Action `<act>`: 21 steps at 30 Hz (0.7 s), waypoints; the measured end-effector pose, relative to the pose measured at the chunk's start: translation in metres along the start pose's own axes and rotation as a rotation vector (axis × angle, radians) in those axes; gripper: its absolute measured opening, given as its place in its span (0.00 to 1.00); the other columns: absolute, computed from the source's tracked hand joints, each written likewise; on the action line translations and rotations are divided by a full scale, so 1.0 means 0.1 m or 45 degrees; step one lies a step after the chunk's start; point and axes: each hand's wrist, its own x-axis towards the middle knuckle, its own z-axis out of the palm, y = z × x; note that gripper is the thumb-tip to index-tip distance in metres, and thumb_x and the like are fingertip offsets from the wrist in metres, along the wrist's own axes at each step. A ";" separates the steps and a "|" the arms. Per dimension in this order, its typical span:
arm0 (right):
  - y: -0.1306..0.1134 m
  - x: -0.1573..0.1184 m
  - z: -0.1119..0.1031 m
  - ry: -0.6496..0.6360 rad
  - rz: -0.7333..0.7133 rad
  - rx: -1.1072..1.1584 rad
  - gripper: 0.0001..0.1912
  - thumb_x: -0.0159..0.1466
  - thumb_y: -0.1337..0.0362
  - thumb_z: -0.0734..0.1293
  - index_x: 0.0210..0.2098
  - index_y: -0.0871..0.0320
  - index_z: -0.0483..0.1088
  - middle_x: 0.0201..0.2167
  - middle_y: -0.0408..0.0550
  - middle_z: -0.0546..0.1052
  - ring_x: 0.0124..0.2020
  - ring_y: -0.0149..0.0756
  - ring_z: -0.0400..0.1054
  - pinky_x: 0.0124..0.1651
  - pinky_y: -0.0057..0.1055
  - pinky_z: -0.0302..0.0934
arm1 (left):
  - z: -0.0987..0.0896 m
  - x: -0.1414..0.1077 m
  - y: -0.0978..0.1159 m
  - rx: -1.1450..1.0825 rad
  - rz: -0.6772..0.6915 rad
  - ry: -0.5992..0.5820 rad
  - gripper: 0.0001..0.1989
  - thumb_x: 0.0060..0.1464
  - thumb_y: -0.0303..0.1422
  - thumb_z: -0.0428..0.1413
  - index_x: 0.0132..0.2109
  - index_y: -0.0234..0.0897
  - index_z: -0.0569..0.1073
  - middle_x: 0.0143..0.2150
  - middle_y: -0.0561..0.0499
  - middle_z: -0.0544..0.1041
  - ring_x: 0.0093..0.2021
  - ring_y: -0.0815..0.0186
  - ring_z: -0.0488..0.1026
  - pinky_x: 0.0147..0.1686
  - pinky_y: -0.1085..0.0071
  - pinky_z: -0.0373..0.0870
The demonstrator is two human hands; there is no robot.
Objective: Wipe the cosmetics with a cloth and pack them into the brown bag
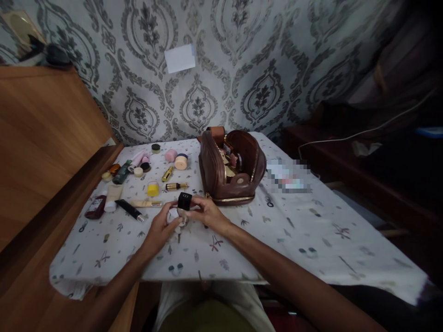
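Observation:
Low over the front of the table, both hands meet at a small bottle (pixel 182 221) with a square black cap (pixel 184 201) that bears a pale logo. My left hand (pixel 166 227) is wrapped round the bottle's left side, its thumb across the front. From the right, my right hand (pixel 208 216) grips it just below the cap with closed fingers. The fingers cover much of the bottle, so its full shape is hidden. Right behind my right hand stands an open brown leather bag (pixel 226 196), with several small items inside.
Jars, tubes and bottles lie left: a yellow jar (pixel 152 188), gold-and-black tube (pixel 176 186), black tube (pixel 129 210), cream tube (pixel 113 196) and dark red bottle (pixel 96 206). A blurred-out item (pixel 289 176) lies right of the bag. A wooden panel (pixel 41 120) borders the table's left.

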 end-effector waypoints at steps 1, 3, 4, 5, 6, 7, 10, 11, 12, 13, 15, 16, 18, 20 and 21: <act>0.00 0.00 0.00 -0.017 0.005 -0.009 0.19 0.50 0.55 0.78 0.38 0.58 0.78 0.36 0.45 0.75 0.39 0.36 0.68 0.40 0.30 0.64 | 0.00 -0.01 0.02 -0.024 -0.014 0.016 0.20 0.59 0.40 0.56 0.55 0.38 0.67 0.52 0.45 0.77 0.52 0.56 0.73 0.53 0.59 0.69; 0.01 0.00 0.00 -0.039 0.013 -0.018 0.19 0.50 0.54 0.78 0.38 0.58 0.78 0.34 0.44 0.74 0.35 0.34 0.66 0.37 0.29 0.63 | 0.01 -0.03 0.07 -0.070 -0.035 0.056 0.19 0.59 0.39 0.55 0.55 0.39 0.66 0.50 0.46 0.76 0.51 0.58 0.74 0.52 0.61 0.70; 0.02 0.00 0.00 -0.042 0.016 -0.021 0.20 0.50 0.54 0.78 0.38 0.58 0.77 0.33 0.43 0.74 0.34 0.33 0.65 0.36 0.28 0.62 | 0.01 -0.04 0.10 -0.092 -0.040 0.078 0.18 0.60 0.39 0.54 0.55 0.39 0.65 0.50 0.46 0.76 0.50 0.59 0.74 0.52 0.62 0.70; 0.03 0.01 0.00 -0.039 0.017 -0.024 0.21 0.50 0.54 0.78 0.39 0.58 0.76 0.34 0.43 0.75 0.33 0.32 0.65 0.35 0.27 0.61 | 0.01 -0.05 0.14 -0.112 -0.038 0.097 0.17 0.62 0.38 0.52 0.55 0.39 0.65 0.50 0.46 0.76 0.50 0.59 0.74 0.51 0.62 0.71; 0.05 0.01 0.01 -0.031 0.016 -0.026 0.21 0.50 0.54 0.78 0.39 0.58 0.76 0.35 0.43 0.75 0.32 0.31 0.64 0.35 0.27 0.60 | 0.00 -0.05 0.18 -0.128 -0.032 0.116 0.16 0.63 0.37 0.50 0.56 0.39 0.64 0.51 0.45 0.75 0.51 0.60 0.74 0.51 0.63 0.71; 0.07 0.01 0.01 -0.023 0.014 -0.027 0.22 0.50 0.54 0.78 0.40 0.58 0.75 0.36 0.43 0.74 0.31 0.30 0.63 0.34 0.27 0.60 | -0.01 -0.05 0.22 -0.138 -0.023 0.133 0.16 0.63 0.36 0.49 0.57 0.39 0.64 0.52 0.45 0.75 0.52 0.60 0.74 0.52 0.63 0.71; 0.12 0.02 0.04 -0.019 0.013 -0.015 0.25 0.50 0.53 0.78 0.43 0.57 0.73 0.36 0.42 0.73 0.28 0.28 0.61 0.32 0.26 0.59 | -0.03 -0.03 0.35 -0.125 0.021 0.196 0.17 0.64 0.37 0.50 0.58 0.40 0.64 0.58 0.43 0.72 0.58 0.58 0.71 0.57 0.61 0.67; 0.14 0.02 0.05 -0.022 0.012 -0.009 0.26 0.50 0.53 0.78 0.44 0.57 0.72 0.35 0.42 0.73 0.28 0.28 0.61 0.32 0.27 0.59 | -0.03 -0.02 0.39 -0.098 0.049 0.215 0.16 0.64 0.37 0.51 0.57 0.41 0.65 0.59 0.43 0.72 0.60 0.57 0.69 0.59 0.59 0.64; 0.15 0.02 0.06 -0.023 0.011 -0.005 0.27 0.50 0.53 0.78 0.45 0.57 0.72 0.35 0.41 0.72 0.28 0.29 0.61 0.33 0.27 0.60 | -0.02 -0.01 0.41 -0.045 0.095 0.235 0.14 0.63 0.36 0.52 0.54 0.41 0.67 0.60 0.43 0.71 0.62 0.57 0.67 0.61 0.58 0.62; 0.17 0.02 0.07 -0.022 0.008 -0.003 0.27 0.50 0.53 0.78 0.45 0.57 0.71 0.34 0.41 0.72 0.29 0.29 0.62 0.34 0.27 0.60 | -0.01 0.00 0.43 0.031 0.155 0.257 0.12 0.62 0.35 0.53 0.52 0.40 0.69 0.60 0.43 0.71 0.63 0.56 0.66 0.62 0.57 0.60; 0.19 0.01 0.07 -0.019 0.004 0.001 0.27 0.49 0.54 0.79 0.44 0.58 0.71 0.33 0.41 0.71 0.31 0.30 0.63 0.36 0.28 0.61 | 0.01 0.01 0.42 0.204 0.273 0.291 0.08 0.62 0.34 0.53 0.47 0.40 0.72 0.59 0.42 0.71 0.62 0.56 0.66 0.61 0.56 0.62; 0.19 0.01 0.07 -0.020 0.005 0.006 0.27 0.49 0.55 0.79 0.44 0.58 0.71 0.34 0.41 0.72 0.31 0.30 0.64 0.37 0.28 0.62 | 0.02 0.02 0.40 0.273 0.312 0.298 0.07 0.62 0.33 0.53 0.45 0.40 0.72 0.59 0.41 0.71 0.61 0.56 0.67 0.59 0.57 0.64; 0.18 0.00 0.06 -0.033 0.013 0.024 0.29 0.48 0.54 0.79 0.45 0.57 0.70 0.35 0.42 0.72 0.31 0.30 0.65 0.36 0.28 0.64 | 0.02 0.02 0.33 0.327 0.319 0.285 0.05 0.62 0.32 0.52 0.43 0.40 0.72 0.55 0.42 0.73 0.56 0.57 0.70 0.55 0.59 0.68; 0.16 -0.02 0.04 -0.060 0.028 0.042 0.31 0.48 0.52 0.79 0.45 0.57 0.69 0.34 0.42 0.71 0.30 0.30 0.66 0.33 0.28 0.65 | 0.00 0.01 0.23 0.328 0.280 0.248 0.05 0.61 0.31 0.52 0.42 0.40 0.72 0.49 0.45 0.76 0.51 0.58 0.74 0.51 0.61 0.70; 0.15 -0.02 0.04 -0.079 0.036 0.049 0.30 0.48 0.51 0.79 0.45 0.57 0.69 0.33 0.41 0.71 0.29 0.30 0.66 0.32 0.28 0.65 | -0.01 0.00 0.18 0.332 0.257 0.242 0.06 0.61 0.31 0.52 0.43 0.40 0.72 0.46 0.46 0.77 0.47 0.59 0.75 0.48 0.62 0.72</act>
